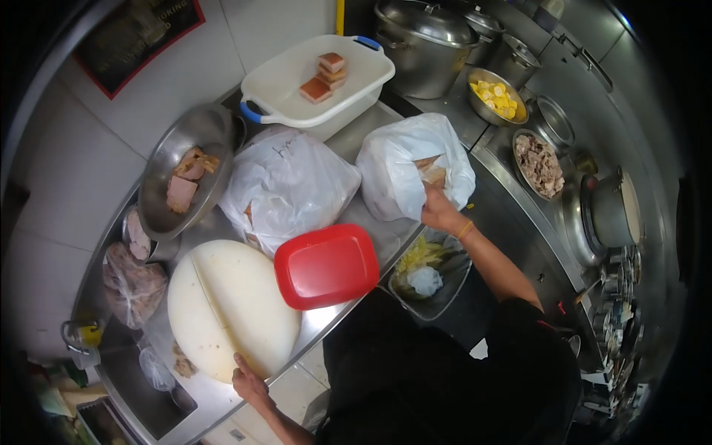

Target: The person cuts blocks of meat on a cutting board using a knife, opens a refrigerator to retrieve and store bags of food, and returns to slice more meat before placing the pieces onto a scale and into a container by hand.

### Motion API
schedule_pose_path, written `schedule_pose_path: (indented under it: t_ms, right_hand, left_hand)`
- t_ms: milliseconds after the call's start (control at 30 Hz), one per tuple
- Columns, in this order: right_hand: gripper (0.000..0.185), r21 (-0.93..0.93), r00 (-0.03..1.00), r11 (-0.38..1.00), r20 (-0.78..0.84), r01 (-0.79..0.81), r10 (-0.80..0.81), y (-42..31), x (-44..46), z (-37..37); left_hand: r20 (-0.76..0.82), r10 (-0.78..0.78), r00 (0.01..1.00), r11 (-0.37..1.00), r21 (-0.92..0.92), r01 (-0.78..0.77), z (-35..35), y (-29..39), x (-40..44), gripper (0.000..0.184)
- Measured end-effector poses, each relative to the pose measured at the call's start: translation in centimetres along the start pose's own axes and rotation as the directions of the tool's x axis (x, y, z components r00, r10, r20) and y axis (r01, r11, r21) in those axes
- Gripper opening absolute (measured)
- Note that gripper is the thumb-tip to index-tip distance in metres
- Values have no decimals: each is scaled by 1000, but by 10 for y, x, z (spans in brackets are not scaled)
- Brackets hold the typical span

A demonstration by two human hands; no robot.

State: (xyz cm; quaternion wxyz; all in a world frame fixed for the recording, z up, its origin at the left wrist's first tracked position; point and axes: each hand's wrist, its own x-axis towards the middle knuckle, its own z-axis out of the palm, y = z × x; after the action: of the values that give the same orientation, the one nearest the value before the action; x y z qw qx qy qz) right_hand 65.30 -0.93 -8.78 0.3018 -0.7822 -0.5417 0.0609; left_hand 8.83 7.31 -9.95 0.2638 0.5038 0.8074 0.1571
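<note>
My right hand [443, 212] is closed at the opening of a white plastic bag [393, 167], its fingertips partly hidden by the plastic. Brownish pieces [430, 172] show inside that bag. At the near edge of a round white cutting board [200, 311], my left hand [251, 382] is closed. A long, thin, pale strip [211, 297] runs across the board toward this hand; whether the fingers hold it is unclear. Beside the board lies a red plastic tray [326, 267]. A second full white bag [285, 185] sits behind the tray.
Meat blocks [315, 90] sit in a white tub [274, 85] at the back. Meat pieces lie in a metal bowl [159, 170] on the left. A bin [437, 308] with scraps stands below the counter edge. Pots [426, 52], yellow pieces [495, 99] and chopped meat [539, 163] line the right.
</note>
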Motion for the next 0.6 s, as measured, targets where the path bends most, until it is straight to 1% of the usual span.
schedule_pose_path:
  t_ms: [33,100,133,200,233,267,333,400,433,467,500,533,567,600]
  right_hand:
    - [67,76,995,996,-99,40,-32,-2,3,9]
    - [67,213,953,966,-293,145,-78,0,21,18]
    - [67,315,965,946,-261,69,16,5,30,22]
    - [66,503,968,859,-156,-95,198,10,47,28]
    - [62,574,964,798,-53,-184,261,-3,53,13]
    - [58,630,948,725,60,-279,313,-29,58,-11]
    - [49,710,917,603,165,-365,362,-38,67,-27]
    - [40,782,911,519,145,-345,387,-3,71,-39]
    - [30,466,914,803,34,-372,404,9,69,-43]
    - [30,271,918,878,62,-394,392,21,64,-46]
    - [30,65,918,918,91,-392,386,12,54,-56]
    - [31,-142,915,919,119,-369,386,10,48,-63]
    - [38,-279,996,960,81,-14,38,52,48,-55]
    - [42,-371,993,929,111,14,30,74,50,-45]
  left_hand:
    - [-2,26,1000,1000,-2,-26,-2,-1,0,86]
    - [22,11,1000,998,-60,-9,-3,-1,0,85]
    - [32,0,999,996,-92,3,-4,-1,0,84]
    - [71,-32,997,989,-141,42,-7,-1,1,82]
    - [92,-50,995,984,-167,64,-8,0,0,82]
    - [88,-41,995,984,-171,56,-10,1,-1,81]
    - [79,-25,997,984,-176,38,-12,1,-3,80]
    - [56,-25,998,983,-181,35,-9,-4,0,80]
    - [47,-27,999,983,-182,35,-9,-5,-1,80]
    - [45,-36,998,983,-178,44,-10,-4,-3,80]
    - [43,-45,998,984,-173,52,-12,0,-6,80]
    - [41,-51,998,984,-166,57,-14,3,-8,80]
    - [38,-47,998,985,-165,53,-13,4,-9,80]
    - [35,-43,998,985,-164,48,-12,4,-9,80]
